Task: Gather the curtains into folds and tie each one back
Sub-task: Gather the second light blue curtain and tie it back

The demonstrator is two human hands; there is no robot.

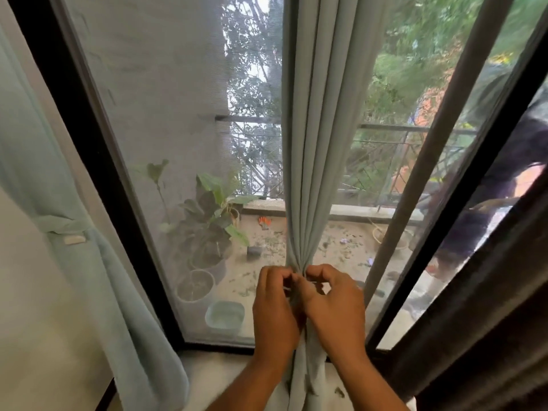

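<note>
In the middle of the frame hangs a pale green curtain (314,143), squeezed into long neat folds. Near the bottom middle, the left hand (275,312) and the right hand (335,310) meet at the narrow spot where the folds bunch together. The fingers of both hands are curled and pinch there, so both hands are grasping the curtain. I think they hold it tight so the folds do not slip loose while a tie goes around. I cannot see a tie in the fingers; they hide that spot.

At the left of the frame another curtain (89,262) is already pulled aside, with a band (66,225) wrapped around its middle. So one looks done, and this one looks half done.

Behind the window (178,114), plant pots (195,284) sit on a balcony.
</note>
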